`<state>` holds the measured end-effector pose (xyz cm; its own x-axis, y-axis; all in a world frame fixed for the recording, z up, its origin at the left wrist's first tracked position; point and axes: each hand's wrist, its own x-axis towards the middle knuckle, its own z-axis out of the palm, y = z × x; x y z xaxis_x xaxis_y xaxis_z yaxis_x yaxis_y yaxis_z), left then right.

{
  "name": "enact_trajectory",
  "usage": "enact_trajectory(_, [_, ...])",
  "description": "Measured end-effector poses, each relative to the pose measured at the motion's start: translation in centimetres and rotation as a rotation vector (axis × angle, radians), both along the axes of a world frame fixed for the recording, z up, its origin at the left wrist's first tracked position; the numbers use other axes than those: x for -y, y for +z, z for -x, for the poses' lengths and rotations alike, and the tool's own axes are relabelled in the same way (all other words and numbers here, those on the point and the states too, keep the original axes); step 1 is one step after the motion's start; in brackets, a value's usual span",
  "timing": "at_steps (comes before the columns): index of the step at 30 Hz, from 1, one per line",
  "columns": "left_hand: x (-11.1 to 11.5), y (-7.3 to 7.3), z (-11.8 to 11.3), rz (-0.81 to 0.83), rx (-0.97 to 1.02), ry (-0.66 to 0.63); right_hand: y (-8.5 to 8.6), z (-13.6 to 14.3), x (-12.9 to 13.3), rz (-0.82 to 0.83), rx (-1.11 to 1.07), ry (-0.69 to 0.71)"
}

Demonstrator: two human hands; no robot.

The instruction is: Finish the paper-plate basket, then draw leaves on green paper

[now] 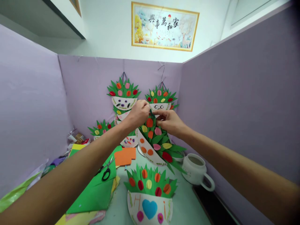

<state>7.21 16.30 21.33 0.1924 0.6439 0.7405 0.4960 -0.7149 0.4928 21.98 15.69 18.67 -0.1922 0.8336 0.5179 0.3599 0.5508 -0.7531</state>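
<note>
Raised in front of me is a paper flower basket craft [148,150], a white half-plate with orange dots and green paper leaves carrying coloured flowers. It hangs tilted, its right side lower. My left hand [140,112] is closed at the top of it, around a dark string [152,113]. My right hand [170,122] pinches at the same string, its index fingertip close to the left fist. Exactly how the string runs between the fingers is hidden. Below on the table [185,206] lies another paper flower basket [150,208] with a blue heart.
More flower baskets hang on the purple back panel [89,81]. Black-handled scissors [106,174] and orange paper [125,156] lie on green sheets [91,195] at left. A white mug [194,175] stands at right beside a dark flat object [212,204]. Purple panels enclose both sides.
</note>
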Motion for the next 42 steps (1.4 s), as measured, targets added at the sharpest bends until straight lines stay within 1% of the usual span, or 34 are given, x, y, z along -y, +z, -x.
enact_trajectory(3, [0.0, 0.4, 0.1, -0.011, -0.006, 0.008, -0.1, -0.5, -0.4, -0.015, -0.012, -0.081])
enact_trajectory(5, [-0.1, 0.7, 0.2, -0.01, -0.017, 0.011, 0.1, -0.5, -0.7, 0.01, 0.003, -0.087])
enact_trajectory(8, [-0.4, 1.1, 0.7, 0.018, -0.025, 0.022, 0.7, -0.3, -0.9, 0.032, 0.014, -0.051])
enact_trajectory(11, [-0.7, 1.5, 1.5, 0.08, -0.021, 0.028, 1.7, 0.2, -0.9, 0.043, -0.004, -0.03])
enact_trajectory(14, [-0.7, 1.9, 2.3, 0.132, -0.011, 0.015, 2.5, 0.9, -0.6, 0.064, -0.009, 0.005])
enact_trajectory(16, [-0.5, 2.0, 2.5, 0.148, -0.007, -0.001, 2.7, 1.4, -0.4, 0.075, -0.001, 0.042])
enact_trajectory(20, [-0.4, 1.8, 2.2, 0.172, 0.001, -0.047, 2.5, 2.7, -0.4, 0.029, 0.024, 0.139])
enact_trajectory(22, [-0.6, 1.6, 2.0, 0.185, 0.01, -0.068, 2.3, 3.2, -0.6, -0.008, 0.031, 0.132])
enact_trajectory(24, [-0.8, 1.5, 1.9, 0.209, 0.025, -0.091, 2.2, 3.4, -0.9, -0.022, 0.034, 0.093])
enact_trajectory(28, [-1.1, 1.4, 2.6, 0.339, 0.033, -0.157, 2.4, 3.2, -1.4, -0.023, 0.058, 0.061])
enact_trajectory(32, [-1.0, 1.3, 3.4, 0.472, -0.029, -0.21, 2.5, 3.0, -1.8, -0.018, 0.037, 0.142])
enact_trajectory(34, [-0.9, 1.2, 3.5, 0.502, -0.032, -0.192, 2.4, 2.9, -2.0, -0.014, 0.026, 0.152])
enact_trajectory(36, [-0.9, 1.1, 3.4, 0.508, 0.001, -0.143, 2.3, 2.9, -2.1, -0.026, 0.015, 0.121])
enact_trajectory(39, [-1.3, 0.9, 3.1, 0.487, 0.065, -0.06, 2.3, 2.9, -2.1, -0.052, -0.04, 0.062])
enact_trajectory(42, [-1.4, 0.8, 2.8, 0.457, 0.109, 0.015, 2.3, 3.0, -2.1, -0.018, -0.13, 0.025])
